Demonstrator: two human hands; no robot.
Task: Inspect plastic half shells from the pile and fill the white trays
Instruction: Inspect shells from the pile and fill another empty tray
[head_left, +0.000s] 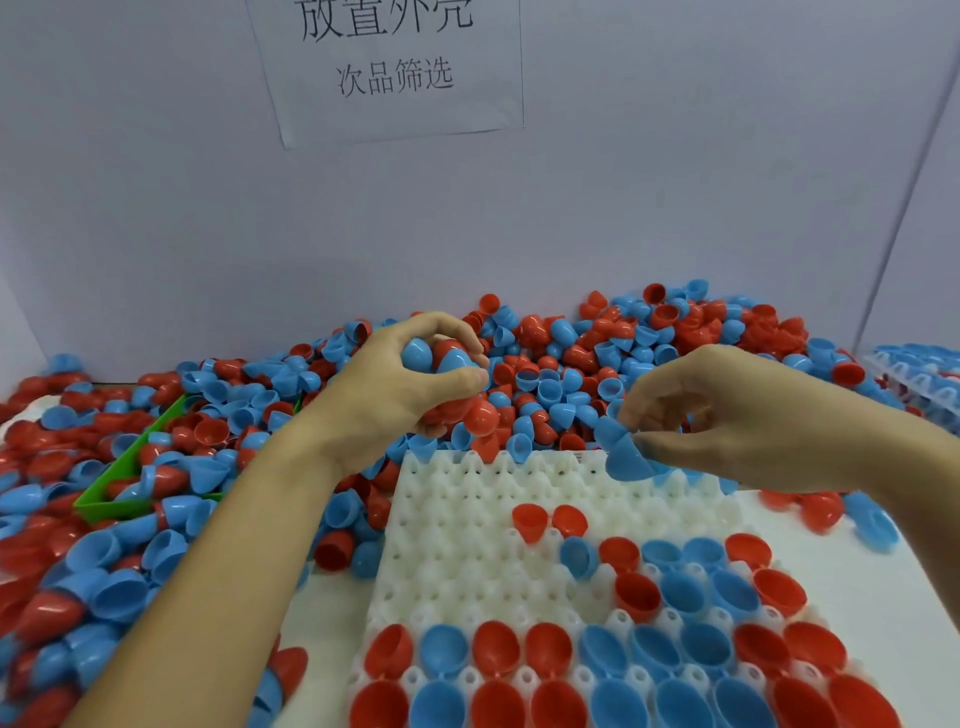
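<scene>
Left hand (415, 374) at eleven o'clock of the tray (457, 519), fingers curled tight around a clutch of red and blue shells (441, 358). Right hand (727, 415) at one o'clock pinches one blue shell (623, 457) over the tray's far edge; the pile (571, 364) lies beyond.

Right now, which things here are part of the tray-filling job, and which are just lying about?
In the job:
left hand gripping red and blue plastic half shells
right hand pinching blue half shell
white plastic tray
shell pile

Lying about:
green plastic bin
paper wall sign
</scene>
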